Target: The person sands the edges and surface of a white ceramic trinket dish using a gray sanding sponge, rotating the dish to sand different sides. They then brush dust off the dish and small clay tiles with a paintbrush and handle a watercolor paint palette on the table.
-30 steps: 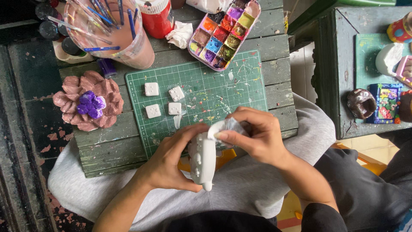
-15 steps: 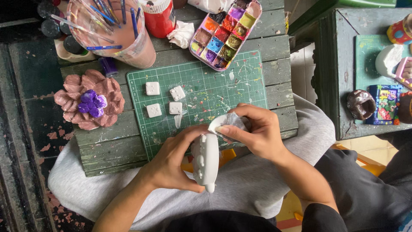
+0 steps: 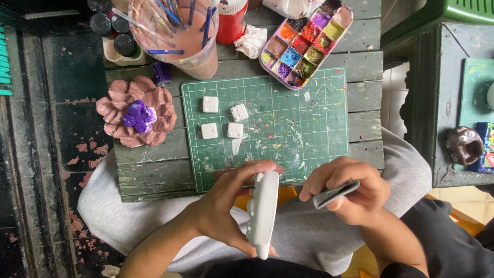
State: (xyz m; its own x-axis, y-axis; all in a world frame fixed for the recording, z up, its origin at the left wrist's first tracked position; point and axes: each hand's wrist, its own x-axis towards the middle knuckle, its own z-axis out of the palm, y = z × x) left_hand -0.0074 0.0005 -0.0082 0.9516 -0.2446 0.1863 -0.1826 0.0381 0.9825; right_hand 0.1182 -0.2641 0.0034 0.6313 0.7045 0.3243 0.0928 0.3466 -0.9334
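The left hand (image 3: 226, 208) sits low in the middle of the view, its forearm coming up from the bottom edge at a slant. The wrist is bent slightly, the palm faces right, and the fingers (image 3: 257, 167) curl over the top of a flat white piece (image 3: 262, 211) held on edge, with the thumb seemingly pressed against its lower side. The right hand (image 3: 352, 193) is just beside it, apart, forearm entering from the lower right. Its fingers are folded into a loose fist, pinching a small grey folded sheet (image 3: 334, 194) between thumb and fingertips, knuckles facing up.
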